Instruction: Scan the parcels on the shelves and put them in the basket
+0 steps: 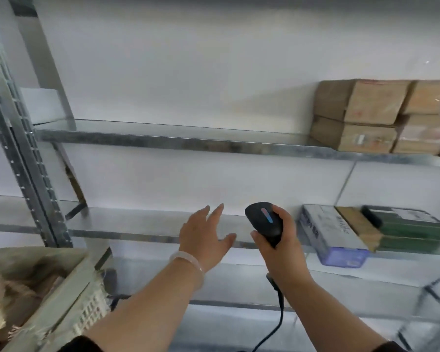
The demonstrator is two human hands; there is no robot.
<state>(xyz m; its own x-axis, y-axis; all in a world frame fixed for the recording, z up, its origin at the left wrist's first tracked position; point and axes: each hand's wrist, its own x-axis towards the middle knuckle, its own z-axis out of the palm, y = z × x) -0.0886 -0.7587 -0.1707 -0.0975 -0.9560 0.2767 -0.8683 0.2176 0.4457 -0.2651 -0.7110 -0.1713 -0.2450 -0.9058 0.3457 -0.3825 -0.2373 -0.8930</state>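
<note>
My right hand [281, 246] grips a black barcode scanner [264, 219] with a lit strip on top; its cable [277, 316] hangs down. My left hand [206, 236] is held out with fingers spread and nothing in it, just in front of the middle shelf [137, 233]. To the right on that shelf lie a blue-and-white boxed parcel [333, 235], a brown parcel [358, 228] and a dark green flat parcel [412, 229]. Several brown cardboard parcels [361, 118] are stacked at the right of the upper shelf [163, 141]. The pale basket [69, 295] at lower left holds brown parcels.
A perforated metal upright [23, 153] of the rack stands at the left, above the basket. A white wall is behind the shelves. A lower shelf [239, 306] runs beneath my arms. The left parts of the upper and middle shelves carry no parcels.
</note>
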